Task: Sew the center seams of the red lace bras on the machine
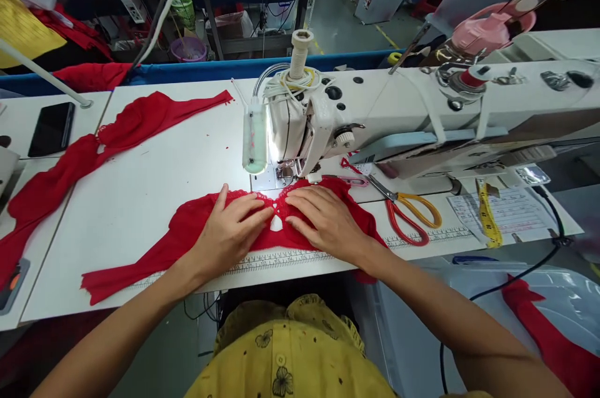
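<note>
A red lace-edged bra [187, 226] lies at the front of the white sewing table, its two cups joined at the middle by a narrow lace bridge. My left hand [232, 223] rests on the left cup, fingers stretched toward the bridge and thumb apart. On the right cup lies my right hand [323, 217], palm down with fingers extended and partly covering the fabric. The upper lace edge reaches the presser foot of the sewing machine [285, 173], just above both hands. Whether fabric is under the foot is hard to see.
Red-and-yellow-handled scissors [407, 213] lie right of the bra, near a yellow tape measure [488, 213] on a paper sheet [520, 213]. Another red bra [135, 120] spreads along the left. A black phone [51, 129] lies farther left. A plastic bin [422, 317] stands below, right.
</note>
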{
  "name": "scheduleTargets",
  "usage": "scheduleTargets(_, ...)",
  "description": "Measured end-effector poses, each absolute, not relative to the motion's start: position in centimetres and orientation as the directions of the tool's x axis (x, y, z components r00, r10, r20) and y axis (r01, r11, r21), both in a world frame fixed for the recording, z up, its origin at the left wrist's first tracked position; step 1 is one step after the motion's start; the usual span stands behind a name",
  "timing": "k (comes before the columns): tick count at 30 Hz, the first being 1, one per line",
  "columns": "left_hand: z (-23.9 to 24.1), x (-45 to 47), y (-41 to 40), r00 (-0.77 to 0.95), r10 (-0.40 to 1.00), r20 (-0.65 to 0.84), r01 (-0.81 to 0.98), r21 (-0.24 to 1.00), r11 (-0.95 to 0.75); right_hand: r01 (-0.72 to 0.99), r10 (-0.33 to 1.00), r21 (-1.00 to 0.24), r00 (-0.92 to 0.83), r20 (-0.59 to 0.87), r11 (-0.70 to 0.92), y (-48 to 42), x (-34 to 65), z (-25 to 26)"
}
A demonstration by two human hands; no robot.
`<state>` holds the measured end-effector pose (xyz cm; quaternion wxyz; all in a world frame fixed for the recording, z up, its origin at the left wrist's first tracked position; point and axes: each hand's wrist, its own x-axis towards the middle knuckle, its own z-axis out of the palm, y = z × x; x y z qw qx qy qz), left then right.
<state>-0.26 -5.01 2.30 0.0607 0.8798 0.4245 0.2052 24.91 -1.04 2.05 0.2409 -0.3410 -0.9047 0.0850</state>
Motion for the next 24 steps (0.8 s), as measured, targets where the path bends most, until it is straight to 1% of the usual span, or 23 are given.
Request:
scheduleTargets(2,3.4,-0.5,-4.6,0.484,0.809,0.334,0.74,0.337,-0.582,0.585,0.664,-0.315,-0.638,0.389,0.747,-1.3,25.1,2.8)
scheduleTargets(4,4.0,-0.5,-4.2,0.438,0.826,0.354,0.751,0.361,-0.553,0.572,0.655,-0.319,-0.649,0.386,0.755,-1.5,24.9,3.1)
scheduleTargets(7,3.8,0.2,-3.5,0.454,0.814,0.362,0.74,0.356,-0.571,0.546,0.625,-0.305,-0.692,0.362,0.781,-1.4,24.1,2.9)
scheduleTargets(9,3.3,0.7,-3.0,0.449,0.825,0.343,0.764,0.331,-0.553,0.551,0.613,-0.27,-0.705,0.357,0.79,-1.1,23.7,2.7)
scheduleTargets(12,2.7,1.2,-2.1,0.424,0.875,0.233,0.845,0.245,-0.475,0.616,0.637,-0.186,-0.686,0.351,0.766,-0.4,23.6,2.3)
scheduleTargets(14,2.8,1.4,-1.5,0.417,0.902,0.115,0.883,0.183,-0.432,0.671,0.671,-0.132,-0.663,0.332,0.729,0.2,23.8,2.0)
scheduleTargets(15,2.9,1.5,-1.1,0.407,0.912,0.053,0.894,0.183,-0.409,0.693,0.686,-0.109,-0.656,0.316,0.713,0.5,23.9,1.9)
scheduleTargets(18,3.7,1.9,-0.1,0.387,0.917,-0.092,0.898,0.264,-0.352,0.717,0.707,-0.068,-0.66,0.255,0.694,1.0,24.3,1.9)
scheduleTargets(21,4.6,2.1,0.2,0.407,0.898,-0.166,0.863,0.391,-0.32,0.686,0.678,-0.053,-0.698,0.231,0.725,0.7,24.4,2.8)
scheduleTargets(23,5.2,2.0,-0.2,0.442,0.885,-0.144,0.814,0.478,-0.329,0.679,0.668,-0.038,-0.709,0.225,0.733,-0.1,24.6,4.3)
scheduleTargets(24,5.6,1.9,-0.6,0.45,0.889,-0.082,0.801,0.477,-0.361,0.69,0.681,-0.033,-0.703,0.207,0.723,-0.6,24.7,5.2)
